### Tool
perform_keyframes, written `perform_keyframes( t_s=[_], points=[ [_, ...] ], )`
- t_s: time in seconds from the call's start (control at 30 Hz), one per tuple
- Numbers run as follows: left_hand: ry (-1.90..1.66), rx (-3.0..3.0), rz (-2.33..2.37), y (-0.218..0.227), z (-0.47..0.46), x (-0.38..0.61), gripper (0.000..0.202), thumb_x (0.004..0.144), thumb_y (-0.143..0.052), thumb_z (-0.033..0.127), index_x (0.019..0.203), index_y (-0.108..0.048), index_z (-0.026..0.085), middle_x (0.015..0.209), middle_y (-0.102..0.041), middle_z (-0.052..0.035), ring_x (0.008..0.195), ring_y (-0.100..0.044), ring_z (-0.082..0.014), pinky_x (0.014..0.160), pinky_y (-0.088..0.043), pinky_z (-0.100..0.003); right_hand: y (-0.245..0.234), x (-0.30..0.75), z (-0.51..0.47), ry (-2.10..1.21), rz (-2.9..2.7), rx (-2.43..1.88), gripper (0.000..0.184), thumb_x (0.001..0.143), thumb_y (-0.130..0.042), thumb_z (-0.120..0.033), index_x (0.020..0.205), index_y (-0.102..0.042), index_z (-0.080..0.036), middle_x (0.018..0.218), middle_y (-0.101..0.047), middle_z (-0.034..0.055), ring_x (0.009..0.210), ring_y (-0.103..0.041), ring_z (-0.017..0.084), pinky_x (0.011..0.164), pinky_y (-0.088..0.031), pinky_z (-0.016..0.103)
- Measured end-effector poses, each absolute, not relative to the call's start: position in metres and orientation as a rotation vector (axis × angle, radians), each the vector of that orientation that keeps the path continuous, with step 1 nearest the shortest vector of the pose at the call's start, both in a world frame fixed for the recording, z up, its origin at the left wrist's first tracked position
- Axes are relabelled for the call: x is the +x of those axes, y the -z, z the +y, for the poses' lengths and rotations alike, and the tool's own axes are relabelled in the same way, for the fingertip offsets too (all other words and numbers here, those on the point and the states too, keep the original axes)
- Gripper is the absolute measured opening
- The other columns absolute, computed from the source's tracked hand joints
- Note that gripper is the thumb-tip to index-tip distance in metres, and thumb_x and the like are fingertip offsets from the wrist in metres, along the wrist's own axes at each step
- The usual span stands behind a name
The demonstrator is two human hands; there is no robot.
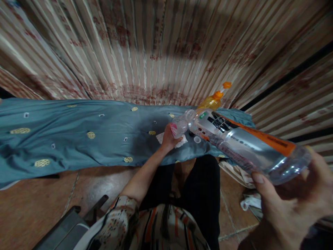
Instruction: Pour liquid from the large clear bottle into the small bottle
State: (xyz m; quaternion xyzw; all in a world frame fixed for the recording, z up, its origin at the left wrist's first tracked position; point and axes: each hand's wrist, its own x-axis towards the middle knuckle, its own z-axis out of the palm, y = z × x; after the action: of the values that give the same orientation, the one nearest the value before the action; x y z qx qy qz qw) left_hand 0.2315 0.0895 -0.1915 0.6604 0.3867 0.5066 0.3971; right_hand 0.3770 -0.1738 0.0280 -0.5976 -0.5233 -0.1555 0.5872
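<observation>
Left hand (169,139) closed around a clear plastic piece with a pink end (179,126), right at the bottle neck; can't tell if it's separate. White paper tissue (182,141) under that hand, on a blue-grey patterned bedsheet (78,135). Small white round cap (197,139) on the sheet just right of it. Clear plastic bottle with silver and orange label (241,142) tilted across, between both hands, base end gripped by right hand (291,198). Yellow bottle top with orange cap (215,100) behind it.

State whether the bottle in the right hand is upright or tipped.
Tipped: the clear bottle lies almost sideways, its base in the right hand, its neck pointing left.
</observation>
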Motion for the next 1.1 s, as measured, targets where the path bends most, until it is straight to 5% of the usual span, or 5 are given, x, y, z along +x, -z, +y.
perform_keyframes(
  t_s=[1.1],
  points=[
    [-1.279, 1.674, 0.943, 0.1874, 0.0887, 0.2289, 0.079, 0.061, -0.101, 0.016, 0.127, -0.059, 0.021, 0.131, -0.070, -0.0134, 0.128, -0.069, -0.0417, 0.116, -0.057, -0.064, -0.0299, 0.3802, -0.1733, 0.356, -1.230, -1.365, 0.104, 0.049, -0.107, -0.036, 0.147, -0.075, -0.046, 0.140, -0.073, 0.0063, 0.122, -0.073, 0.037, 0.110, -0.060, 0.066]
  ],
)
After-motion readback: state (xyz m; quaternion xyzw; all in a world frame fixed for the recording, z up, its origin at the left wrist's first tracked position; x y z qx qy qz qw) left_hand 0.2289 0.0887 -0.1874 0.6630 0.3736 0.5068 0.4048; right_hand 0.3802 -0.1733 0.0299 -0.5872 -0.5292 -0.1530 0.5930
